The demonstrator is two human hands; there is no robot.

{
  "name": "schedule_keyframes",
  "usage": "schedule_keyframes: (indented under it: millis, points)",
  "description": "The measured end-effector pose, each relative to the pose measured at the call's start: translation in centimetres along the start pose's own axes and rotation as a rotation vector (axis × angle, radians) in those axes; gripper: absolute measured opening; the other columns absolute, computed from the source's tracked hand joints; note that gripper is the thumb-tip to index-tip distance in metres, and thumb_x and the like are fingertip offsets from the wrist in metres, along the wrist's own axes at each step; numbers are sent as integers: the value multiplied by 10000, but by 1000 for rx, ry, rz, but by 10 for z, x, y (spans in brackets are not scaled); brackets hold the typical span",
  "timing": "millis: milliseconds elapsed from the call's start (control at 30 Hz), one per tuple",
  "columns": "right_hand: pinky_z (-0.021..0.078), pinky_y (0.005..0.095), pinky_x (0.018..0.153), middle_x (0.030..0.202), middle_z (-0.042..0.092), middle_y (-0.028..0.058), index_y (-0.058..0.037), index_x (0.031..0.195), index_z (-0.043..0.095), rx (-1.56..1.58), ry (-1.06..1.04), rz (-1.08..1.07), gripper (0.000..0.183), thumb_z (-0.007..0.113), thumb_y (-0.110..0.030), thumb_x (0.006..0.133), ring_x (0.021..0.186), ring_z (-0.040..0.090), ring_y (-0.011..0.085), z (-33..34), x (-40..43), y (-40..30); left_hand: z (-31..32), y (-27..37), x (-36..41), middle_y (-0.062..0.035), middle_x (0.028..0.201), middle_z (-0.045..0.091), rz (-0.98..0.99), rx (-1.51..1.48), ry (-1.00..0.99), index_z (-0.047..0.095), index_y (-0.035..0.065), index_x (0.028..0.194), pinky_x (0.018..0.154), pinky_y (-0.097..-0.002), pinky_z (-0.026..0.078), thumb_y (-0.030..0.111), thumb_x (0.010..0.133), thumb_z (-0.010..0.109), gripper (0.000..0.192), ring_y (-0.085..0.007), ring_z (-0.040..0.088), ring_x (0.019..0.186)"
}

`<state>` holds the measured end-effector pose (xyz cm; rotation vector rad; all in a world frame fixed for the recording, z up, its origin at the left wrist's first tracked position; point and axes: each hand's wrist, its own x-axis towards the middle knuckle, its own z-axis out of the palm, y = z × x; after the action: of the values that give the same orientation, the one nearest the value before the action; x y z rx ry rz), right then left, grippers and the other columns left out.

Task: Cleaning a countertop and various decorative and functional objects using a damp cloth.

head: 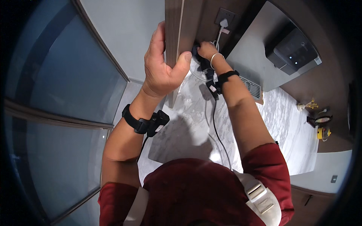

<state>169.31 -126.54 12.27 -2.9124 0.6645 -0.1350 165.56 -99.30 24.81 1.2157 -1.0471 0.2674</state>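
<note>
My left hand (167, 62) is wrapped around the edge of an upright brown wood-grain panel (181, 31), thumb on the near side and fingers on the far side. My right hand (207, 50) reaches in beside that panel, its fingers against a dark object (195, 50) that I cannot make out clearly. A white cable (219, 36) runs from a white plug (223, 23) in a wall socket (226, 17) down behind my right hand. Below it, more dark items lie on the marble-patterned countertop (189, 104). Each forearm wears a black strap with a small black device.
At the right stands a water dispenser (294, 50) with lit dots and a slotted drip tray (251, 89). Farther right are a yellow-flowered vase (301, 106) and a yellow-and-clear kettle (322, 134). Framed glass panels (70, 65) line the left side.
</note>
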Motion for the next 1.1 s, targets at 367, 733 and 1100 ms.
schedule_keyframes:
  millis: [367,733,1100]
  points:
    - [466,381,770,792,637,177,-51,860,658,678,114,-43,209,534,-99,699,843,611,319,40,-16,18,9,-5,0,-158,1060,543,5,-84,51,376,-47,1231,816,-323,456,80,711,606,583,-230,571,939]
    - [440,395,576,700,501,98,-97,676,627,135,259,-716,109,557,-93,591,677,516,287,62,-160,-50,7,-9,8,-159,1120,529,220,-95,19,287,-63,1293,870,-296,419,49,770,552,597,-210,535,1016]
    - [453,253,659,846,620,45,-13,897,624,1196,722,119,218,562,-16,688,733,556,124,-74,-86,-21,3,-1,0,-179,1097,512,98,-18,21,375,-43,1233,830,-330,453,91,705,602,591,-266,551,974]
